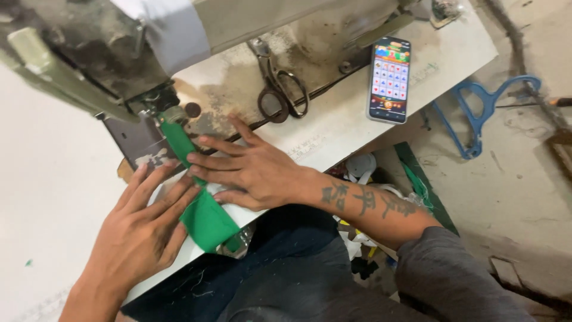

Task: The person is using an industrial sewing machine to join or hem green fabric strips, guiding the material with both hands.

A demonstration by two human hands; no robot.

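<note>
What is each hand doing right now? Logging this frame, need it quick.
Left hand: open, flat, fingers pressing the green cloth.
Right hand: open, flat on the same cloth near the sewing machine.

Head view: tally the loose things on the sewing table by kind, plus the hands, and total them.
Green fabric piece: 1
Scissors: 1
Smartphone: 1
Hands on the fabric, left hand and right hand: 2
Total: 5
</note>
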